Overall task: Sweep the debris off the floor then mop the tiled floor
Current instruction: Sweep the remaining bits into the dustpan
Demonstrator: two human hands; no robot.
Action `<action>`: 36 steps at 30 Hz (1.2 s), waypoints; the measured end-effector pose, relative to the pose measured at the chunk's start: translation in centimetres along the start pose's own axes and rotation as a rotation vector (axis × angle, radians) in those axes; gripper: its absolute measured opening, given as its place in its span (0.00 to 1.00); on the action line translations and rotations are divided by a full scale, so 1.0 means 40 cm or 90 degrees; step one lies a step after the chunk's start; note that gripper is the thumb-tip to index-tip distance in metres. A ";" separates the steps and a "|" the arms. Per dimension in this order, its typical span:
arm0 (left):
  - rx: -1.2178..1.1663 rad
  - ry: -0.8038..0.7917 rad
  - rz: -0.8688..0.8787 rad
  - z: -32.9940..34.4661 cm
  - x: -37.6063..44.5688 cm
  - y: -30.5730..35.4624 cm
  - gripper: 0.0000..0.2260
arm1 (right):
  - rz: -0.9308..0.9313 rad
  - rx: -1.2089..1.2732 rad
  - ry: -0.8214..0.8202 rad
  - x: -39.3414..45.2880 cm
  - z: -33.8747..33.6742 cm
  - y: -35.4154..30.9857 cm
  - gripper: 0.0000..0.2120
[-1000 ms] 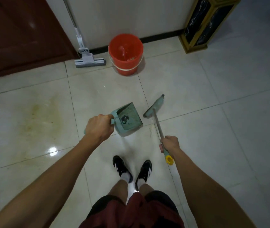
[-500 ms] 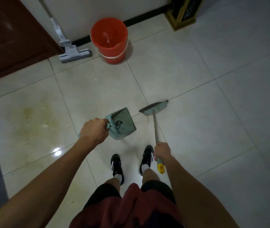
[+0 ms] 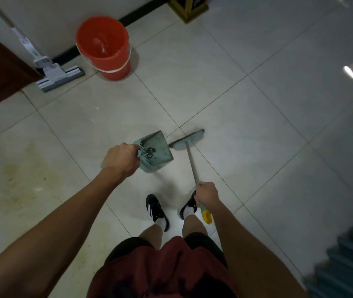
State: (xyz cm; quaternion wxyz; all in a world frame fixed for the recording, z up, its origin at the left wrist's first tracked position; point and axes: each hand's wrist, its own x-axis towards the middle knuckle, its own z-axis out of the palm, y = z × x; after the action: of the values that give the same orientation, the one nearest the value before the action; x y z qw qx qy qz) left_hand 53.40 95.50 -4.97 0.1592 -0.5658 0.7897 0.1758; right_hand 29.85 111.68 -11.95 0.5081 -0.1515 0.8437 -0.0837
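Two hands busy: our left hand (image 3: 121, 160) grips the dustpan (image 3: 157, 152), right hand (image 3: 207, 194) grips the broom (image 3: 187, 140) at its 3 o'clock; sweeping underway, sponge mop (image 3: 60, 76) and bucket (image 3: 104, 47) at 11 o'clock unused.

Both arms extended forward and down, forearms bare. Left hand (image 3: 121, 160) fisted, knuckles up, fingers wrapped round a handle, wrist roughly straight. Right hand (image 3: 207, 194) lower and nearer the body, fingers curled round a thin shaft, whose yellow end sticks out behind the hand.
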 end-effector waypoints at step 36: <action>0.057 -0.006 -0.001 -0.076 0.171 0.123 0.07 | -0.118 -0.113 -0.040 0.059 -0.027 0.070 0.14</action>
State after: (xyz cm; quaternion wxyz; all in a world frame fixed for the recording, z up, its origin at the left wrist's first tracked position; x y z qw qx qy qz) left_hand 46.45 89.84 -4.88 0.1885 -0.5579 0.7955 0.1428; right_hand 27.37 113.49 -14.23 0.5092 -0.2757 0.8137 -0.0502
